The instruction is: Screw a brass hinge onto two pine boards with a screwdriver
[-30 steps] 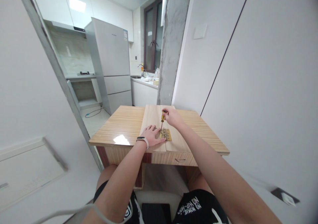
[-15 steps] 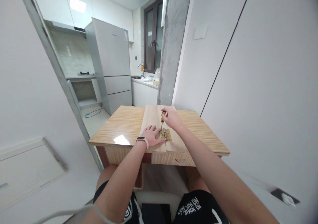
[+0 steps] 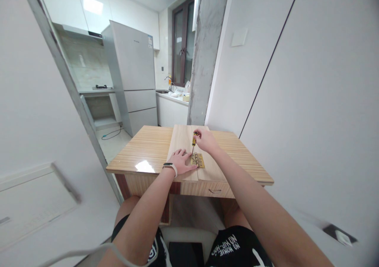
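Plenty of open desk [image 3: 142, 148] to my left and on the far right [image 3: 242, 156], so both hands can swing out sideways. Middle is crowded: the boards [image 3: 180, 140], the hinge [image 3: 197, 160], and the upright screwdriver [image 3: 194, 140]. A wall [image 3: 296, 101] closes in on the right.

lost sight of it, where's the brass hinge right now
The brass hinge lies mid-frame across the seam of two boards, just right of the left hand, under the screwdriver.

A small screwdriver [image 3: 194, 141] with a yellow handle stands almost upright, tip down on a brass hinge [image 3: 197, 160]. The hinge lies flat across two boards' seam, near the table's front edge.
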Action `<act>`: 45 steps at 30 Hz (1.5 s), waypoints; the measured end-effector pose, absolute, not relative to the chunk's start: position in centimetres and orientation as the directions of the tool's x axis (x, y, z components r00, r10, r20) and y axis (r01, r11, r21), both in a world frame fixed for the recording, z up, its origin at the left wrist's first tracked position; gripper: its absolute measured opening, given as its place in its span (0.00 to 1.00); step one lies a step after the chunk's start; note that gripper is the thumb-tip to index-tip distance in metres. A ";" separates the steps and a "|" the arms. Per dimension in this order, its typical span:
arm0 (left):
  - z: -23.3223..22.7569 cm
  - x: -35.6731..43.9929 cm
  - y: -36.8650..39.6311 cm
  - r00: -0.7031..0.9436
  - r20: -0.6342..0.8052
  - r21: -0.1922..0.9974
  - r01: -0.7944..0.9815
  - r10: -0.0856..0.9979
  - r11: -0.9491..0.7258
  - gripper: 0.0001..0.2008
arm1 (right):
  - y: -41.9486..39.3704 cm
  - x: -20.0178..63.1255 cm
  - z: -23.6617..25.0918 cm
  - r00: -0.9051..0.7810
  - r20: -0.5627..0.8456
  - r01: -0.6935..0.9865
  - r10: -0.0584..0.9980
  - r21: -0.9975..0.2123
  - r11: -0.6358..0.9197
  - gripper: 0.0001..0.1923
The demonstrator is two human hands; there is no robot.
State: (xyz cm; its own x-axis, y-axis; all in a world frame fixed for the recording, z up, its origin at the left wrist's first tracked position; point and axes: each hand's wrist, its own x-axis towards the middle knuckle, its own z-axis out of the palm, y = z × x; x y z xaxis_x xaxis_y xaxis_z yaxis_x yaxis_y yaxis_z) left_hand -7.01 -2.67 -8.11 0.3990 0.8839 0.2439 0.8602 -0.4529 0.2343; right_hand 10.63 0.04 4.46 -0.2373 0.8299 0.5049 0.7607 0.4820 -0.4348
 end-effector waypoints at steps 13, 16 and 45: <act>-7.5 -6.9 -3.0 0.392 0.208 0.251 0.864 0.896 -0.436 0.45 | 0.3 10.6 3.8 -0.190 0.570 0.753 0.800 -0.439 0.491 0.07; -7.6 -7.0 -3.0 0.394 0.222 0.247 0.862 0.892 -0.442 0.45 | 0.3 10.8 3.5 -0.220 0.518 0.672 0.827 -0.534 0.513 0.13; -7.9 -7.0 -2.9 0.392 0.230 0.242 0.863 0.890 -0.443 0.45 | 0.7 10.7 3.3 -0.247 0.547 0.661 0.800 -0.508 0.551 0.12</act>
State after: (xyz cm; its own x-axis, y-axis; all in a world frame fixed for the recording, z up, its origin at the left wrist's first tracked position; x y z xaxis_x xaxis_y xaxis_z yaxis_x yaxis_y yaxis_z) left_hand -6.99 -2.85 -7.92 0.3923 0.8905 0.2305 0.8631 -0.4430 0.2425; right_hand 10.66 0.72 3.29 -0.2468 0.8001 0.5468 0.6614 0.5514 -0.5084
